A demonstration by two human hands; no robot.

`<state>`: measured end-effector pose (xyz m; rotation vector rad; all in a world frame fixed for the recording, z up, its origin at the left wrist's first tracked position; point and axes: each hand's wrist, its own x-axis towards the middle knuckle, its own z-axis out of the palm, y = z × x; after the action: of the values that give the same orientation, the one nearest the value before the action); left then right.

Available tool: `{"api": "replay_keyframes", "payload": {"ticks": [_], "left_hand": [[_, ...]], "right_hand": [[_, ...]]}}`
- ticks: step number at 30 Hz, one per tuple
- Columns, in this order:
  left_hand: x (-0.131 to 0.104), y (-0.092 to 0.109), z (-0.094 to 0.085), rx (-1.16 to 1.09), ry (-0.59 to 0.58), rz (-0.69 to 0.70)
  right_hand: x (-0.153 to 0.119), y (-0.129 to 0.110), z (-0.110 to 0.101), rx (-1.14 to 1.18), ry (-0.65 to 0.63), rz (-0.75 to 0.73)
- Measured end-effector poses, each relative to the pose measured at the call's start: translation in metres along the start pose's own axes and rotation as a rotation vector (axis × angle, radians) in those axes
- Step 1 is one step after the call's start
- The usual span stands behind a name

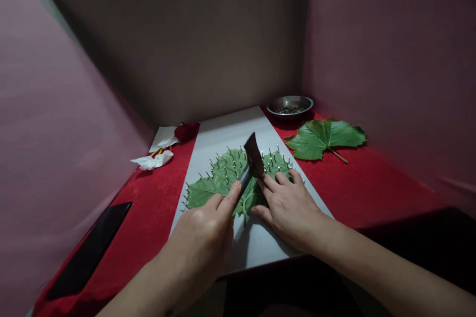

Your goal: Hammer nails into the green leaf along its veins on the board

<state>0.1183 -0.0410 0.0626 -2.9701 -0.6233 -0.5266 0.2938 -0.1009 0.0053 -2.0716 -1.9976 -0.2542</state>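
Note:
My left hand [211, 228] is wrapped round the handle of a hammer [254, 155], its dark metal head raised above a green lobed leaf [208, 192]. The leaf lies spread on a pale board [238, 126], stem toward me. Several upright nails [234, 158] stand along its edges and across its lobes. My right hand [288, 203] rests on the leaf's right part, fingers spread and thumb apart near the stem. Its index fingertip is close to the hammer head, which partly hides that spot; whether a nail is there I cannot tell.
A metal bowl [290, 107] with nails sits at the back right. Another leaf [325, 139] lies on the red cloth [379, 183]. At left are white tissue [154, 160], a dark red item [186, 131] and a flat black object [91, 247]. Pink sheets hang on both sides.

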Motion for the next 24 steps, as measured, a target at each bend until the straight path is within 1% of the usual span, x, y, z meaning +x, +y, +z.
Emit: {"api": "replay_keyframes", "payload": {"ticks": [2,3,6,8,10,12,14,16,18,20,22,24], "left_hand": [[0.001,-0.001,-0.005,-0.029,-0.013,0.003],[0.002,-0.001,-0.009,-0.045,0.002,0.005],[0.002,0.000,-0.018,-0.065,0.114,0.004],[0.002,0.002,-0.017,-0.060,0.156,-0.005],[0.003,0.001,-0.010,-0.036,0.119,-0.009],[0.003,0.000,-0.002,-0.002,0.038,-0.012],[0.004,-0.002,-0.002,0.015,-0.005,-0.010],[0.003,-0.001,-0.008,0.009,0.016,0.004],[0.002,0.002,-0.017,0.006,0.086,0.016],[0.000,0.005,-0.021,0.013,0.158,0.013],[0.000,0.007,-0.016,0.011,0.163,0.006],[0.001,0.006,-0.006,-0.004,0.089,-0.003]], "right_hand": [[0.000,0.000,-0.001,0.007,-0.008,0.005],[0.000,0.000,-0.001,0.008,-0.009,0.002],[-0.001,0.000,0.000,-0.001,0.008,-0.009],[-0.002,0.000,0.001,-0.007,0.017,-0.014],[-0.002,-0.001,0.000,-0.007,0.011,-0.012],[-0.001,-0.001,-0.001,-0.005,0.003,-0.004],[-0.001,-0.001,-0.002,-0.003,0.001,0.000],[0.000,-0.001,-0.001,0.001,0.002,-0.007],[-0.001,0.000,-0.001,0.003,0.004,-0.006],[-0.001,0.000,0.000,0.004,-0.001,0.005],[-0.001,0.000,0.000,0.006,-0.014,0.008],[-0.001,0.000,-0.001,0.008,-0.011,0.000]]}}
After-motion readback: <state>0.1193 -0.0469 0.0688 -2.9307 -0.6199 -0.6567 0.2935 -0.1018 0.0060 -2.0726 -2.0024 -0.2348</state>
